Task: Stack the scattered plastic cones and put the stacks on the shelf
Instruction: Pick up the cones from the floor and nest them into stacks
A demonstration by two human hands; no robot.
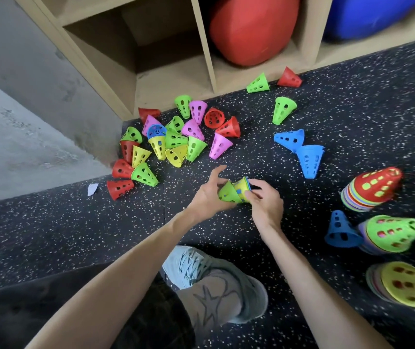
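Inside shelf point(202, 41), red ball point(251, 28)

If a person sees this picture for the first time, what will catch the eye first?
Probably the bright pile of perforated plastic cones scattered on the dark speckled floor near the wooden shelf. At centre, the left hand and right hand hold a small stack topped by a green cone.

Cone pile point(173, 139) blocks left cubby point(173, 79); bare floor point(251, 152) before hands
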